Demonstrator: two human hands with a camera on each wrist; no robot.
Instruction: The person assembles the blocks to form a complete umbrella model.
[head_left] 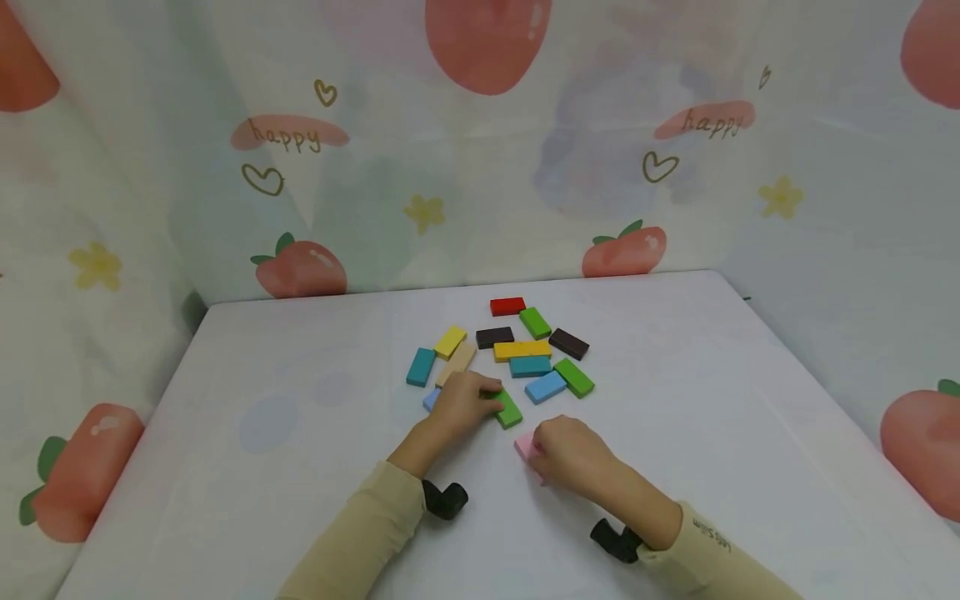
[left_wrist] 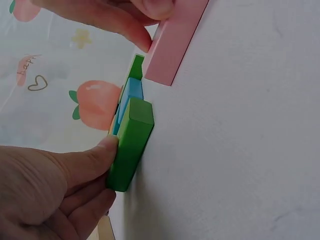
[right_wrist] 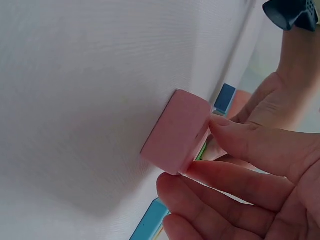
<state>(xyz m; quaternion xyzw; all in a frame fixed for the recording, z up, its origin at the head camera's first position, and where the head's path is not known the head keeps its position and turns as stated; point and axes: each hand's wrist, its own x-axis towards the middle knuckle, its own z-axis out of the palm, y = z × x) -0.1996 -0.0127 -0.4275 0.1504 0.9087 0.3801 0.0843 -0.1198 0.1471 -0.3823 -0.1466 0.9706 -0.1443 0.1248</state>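
In the head view my left hand (head_left: pixel 459 406) pinches a green block (head_left: pixel 510 411) at its left end, near the front of a loose group of coloured wooden blocks. The left wrist view shows the thumb against this green block (left_wrist: pixel 132 145), fingers curled beside it. My right hand (head_left: pixel 576 454) holds a pink block (head_left: pixel 525 446) just in front and to the right. Up close, the pink block (right_wrist: pixel 176 131) sits between thumb and fingertips, low over the white surface. A blue block (head_left: pixel 431 400) is partly hidden behind the left hand.
Beyond the hands on the white table (head_left: pixel 300 500) lie several blocks, among them a red block (head_left: pixel 507 307), a yellow-orange block (head_left: pixel 522 351), a teal block (head_left: pixel 529 367) and a light blue block (head_left: pixel 545 387). A patterned cloth (head_left: pixel 480 192) hangs behind.
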